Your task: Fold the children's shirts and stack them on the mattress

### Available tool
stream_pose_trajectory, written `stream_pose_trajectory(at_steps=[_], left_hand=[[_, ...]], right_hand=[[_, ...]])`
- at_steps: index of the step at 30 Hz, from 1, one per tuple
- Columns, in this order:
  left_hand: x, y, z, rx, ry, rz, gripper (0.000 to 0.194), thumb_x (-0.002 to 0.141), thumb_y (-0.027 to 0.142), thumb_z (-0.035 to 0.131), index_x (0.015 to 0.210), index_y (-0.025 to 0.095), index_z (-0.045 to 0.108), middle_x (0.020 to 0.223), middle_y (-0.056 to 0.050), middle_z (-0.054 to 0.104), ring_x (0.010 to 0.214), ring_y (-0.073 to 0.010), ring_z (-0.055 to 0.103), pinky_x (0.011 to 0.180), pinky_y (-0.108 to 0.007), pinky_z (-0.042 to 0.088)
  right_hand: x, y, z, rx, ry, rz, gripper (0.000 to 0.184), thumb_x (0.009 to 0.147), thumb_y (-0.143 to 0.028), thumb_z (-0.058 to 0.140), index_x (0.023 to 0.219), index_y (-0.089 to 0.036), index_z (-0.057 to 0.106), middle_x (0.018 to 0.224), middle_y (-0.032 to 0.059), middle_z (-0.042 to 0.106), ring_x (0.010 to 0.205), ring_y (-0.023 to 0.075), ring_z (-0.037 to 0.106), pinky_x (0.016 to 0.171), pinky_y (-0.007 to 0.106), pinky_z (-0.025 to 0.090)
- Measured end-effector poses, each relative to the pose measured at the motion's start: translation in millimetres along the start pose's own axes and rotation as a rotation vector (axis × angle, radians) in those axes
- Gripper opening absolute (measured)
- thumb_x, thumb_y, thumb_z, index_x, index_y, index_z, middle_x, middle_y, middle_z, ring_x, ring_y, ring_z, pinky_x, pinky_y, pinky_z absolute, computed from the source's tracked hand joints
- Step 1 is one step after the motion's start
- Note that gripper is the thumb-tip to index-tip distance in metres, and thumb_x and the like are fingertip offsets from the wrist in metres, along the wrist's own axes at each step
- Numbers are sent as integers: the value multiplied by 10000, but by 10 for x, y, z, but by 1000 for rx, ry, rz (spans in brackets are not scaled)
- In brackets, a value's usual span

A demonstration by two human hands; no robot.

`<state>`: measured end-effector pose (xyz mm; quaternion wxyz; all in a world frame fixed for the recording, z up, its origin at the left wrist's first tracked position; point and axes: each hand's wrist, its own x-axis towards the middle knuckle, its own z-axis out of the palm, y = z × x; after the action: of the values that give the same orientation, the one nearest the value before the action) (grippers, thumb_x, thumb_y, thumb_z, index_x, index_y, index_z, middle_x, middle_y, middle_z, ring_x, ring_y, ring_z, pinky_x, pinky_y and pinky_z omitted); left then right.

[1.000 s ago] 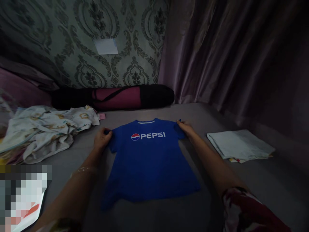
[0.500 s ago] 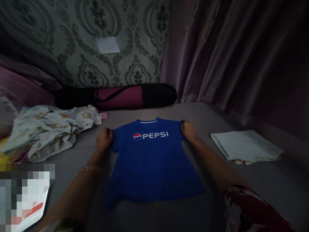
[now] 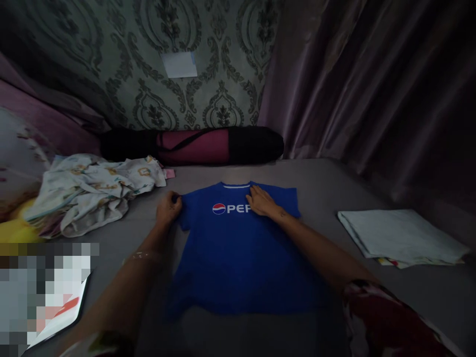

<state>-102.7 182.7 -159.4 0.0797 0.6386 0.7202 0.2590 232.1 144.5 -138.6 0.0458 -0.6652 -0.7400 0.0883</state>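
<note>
A blue T-shirt (image 3: 230, 258) with a PEPSI print lies spread on the grey bed sheet, its collar toward the wall. My left hand (image 3: 169, 210) pinches the end of the shirt's left sleeve. On the upper chest, just below the collar's right end, my right hand (image 3: 262, 201) rests flat with its fingers stretched out, covering the last letters of the print. The right sleeve lies free beyond that hand.
A crumpled patterned cloth (image 3: 100, 188) lies at left, beside something yellow (image 3: 18, 225). A folded pale cloth (image 3: 401, 233) is at right. A long black and maroon bag (image 3: 201, 146) lies along the wall. A blurred-out device (image 3: 55, 302) sits front left.
My right hand has let go of the right sleeve and moved left onto the shirt's chest. My left hand stays at the left sleeve. The view has shifted slightly.
</note>
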Motion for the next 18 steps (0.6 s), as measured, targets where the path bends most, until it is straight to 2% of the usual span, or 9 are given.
stream_pose_trajectory(at_steps=[2,4,12,15,18], left_hand=[[-4,-3,2,-14,31,20,282,845,323,469,1036,189,627,975,-83,683,940,-240,624,795,-305,466],[-7,-6,0,-32,53,17,279,857,326,463,1043,193,622,975,-80,680,945,-236,620,808,-304,464],[37,-40,18,-91,67,25,261,878,325,464,1009,168,626,1003,-89,673,971,-223,612,846,-304,451],[60,6,-19,-116,48,-52,300,838,375,550,1022,146,613,1003,-95,665,991,-229,606,861,-312,453],[17,34,-148,-251,-13,-163,397,812,393,605,1100,122,569,967,-89,656,943,-223,618,808,-310,475]], right_hand=[[90,-33,73,28,-33,43,657,998,-443,180,1500,-21,230,1586,165,167,1464,250,131,1178,400,105],[154,-15,112,37,-16,74,676,993,-472,166,1515,-44,194,1597,143,128,1470,250,86,1181,436,61],[203,37,169,35,70,84,676,983,-510,184,1513,-93,231,1589,122,181,1464,255,106,1167,507,49],[193,46,99,108,46,55,652,979,-488,265,1511,-112,241,1593,128,167,1467,248,103,1172,498,30],[66,110,-45,318,8,24,631,977,-473,308,1506,-131,262,1592,125,178,1467,223,128,1186,418,91]])
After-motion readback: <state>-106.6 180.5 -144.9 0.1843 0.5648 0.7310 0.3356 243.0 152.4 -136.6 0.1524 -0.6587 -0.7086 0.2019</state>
